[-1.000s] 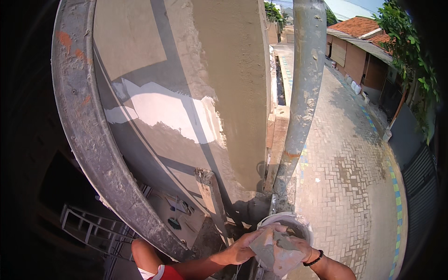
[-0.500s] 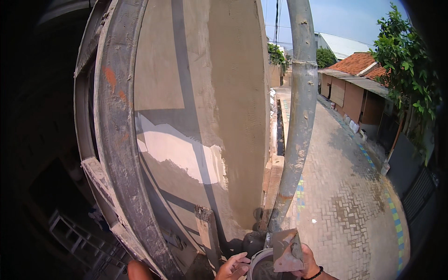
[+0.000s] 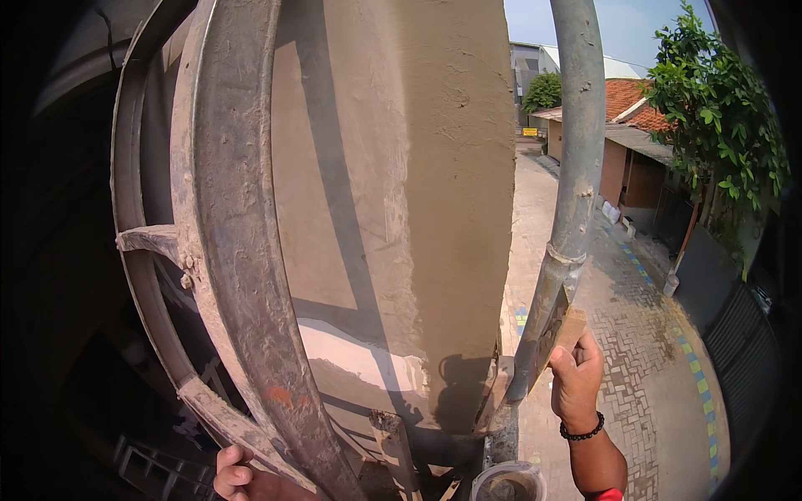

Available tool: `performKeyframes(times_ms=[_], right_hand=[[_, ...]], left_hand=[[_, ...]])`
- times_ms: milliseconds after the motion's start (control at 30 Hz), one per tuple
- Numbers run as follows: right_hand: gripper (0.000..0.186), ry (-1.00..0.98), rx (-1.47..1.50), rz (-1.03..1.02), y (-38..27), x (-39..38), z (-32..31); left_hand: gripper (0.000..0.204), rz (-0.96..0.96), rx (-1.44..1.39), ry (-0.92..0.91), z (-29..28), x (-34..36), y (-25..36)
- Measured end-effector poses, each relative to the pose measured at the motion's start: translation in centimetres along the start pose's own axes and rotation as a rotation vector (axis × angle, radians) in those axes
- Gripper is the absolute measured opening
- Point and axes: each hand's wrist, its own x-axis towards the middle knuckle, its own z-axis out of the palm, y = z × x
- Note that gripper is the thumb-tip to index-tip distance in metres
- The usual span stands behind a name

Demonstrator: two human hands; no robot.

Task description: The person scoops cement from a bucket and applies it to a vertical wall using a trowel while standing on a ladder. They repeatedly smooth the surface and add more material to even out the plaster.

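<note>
My right hand (image 3: 578, 380), a dark bead bracelet at its wrist, is closed around a plastering trowel (image 3: 571, 330). The trowel's blade shows nearly edge-on beside the lower grey pole (image 3: 576, 150). At the lower left, my left hand (image 3: 232, 474) has its fingers curled at the mortar-crusted metal scaffold frame (image 3: 238, 209). Ahead of me rises a plastered wall (image 3: 351, 150) with a darker, wet-looking strip (image 3: 459, 234) along its right edge and a white bare patch (image 3: 355, 355) low down. A bucket (image 3: 543, 484) with grey mortar stands at the bottom.
A wooden board (image 3: 393, 447) sticks up at the wall's foot. Below on the right runs a paved lane (image 3: 622, 376), with tiled-roof houses (image 3: 622, 96) and a leafy tree (image 3: 710, 108). Deep shadow covers the left side, where a ladder-like frame (image 3: 159, 472) shows.
My right hand has lifted the trowel from over the bucket, up and right beside the pole. My left hand has left the bucket for the scaffold frame. The view has tilted upward.
</note>
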Motion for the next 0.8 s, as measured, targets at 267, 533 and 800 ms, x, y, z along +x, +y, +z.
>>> performKeyframes(times_ms=[267, 533, 800], right_hand=[[0.028, 0.156, -0.929, -0.84, -15.0, 18.4, 12.1], [0.039, -0.005, -1.378, -1.079, -20.9, 24.4, 16.7], [0.037, 0.116, -1.452, -0.88, -23.5, 24.8, 11.5]], left_hand=[[0.052, -0.31, 0.334, -0.178, -1.5, 11.4, -7.2], [0.043, -0.411, 0.213, -0.412, 1.5, 18.5, -12.2], [0.046, -0.575, 0.095, -0.63, 2.4, 19.3, -15.5]])
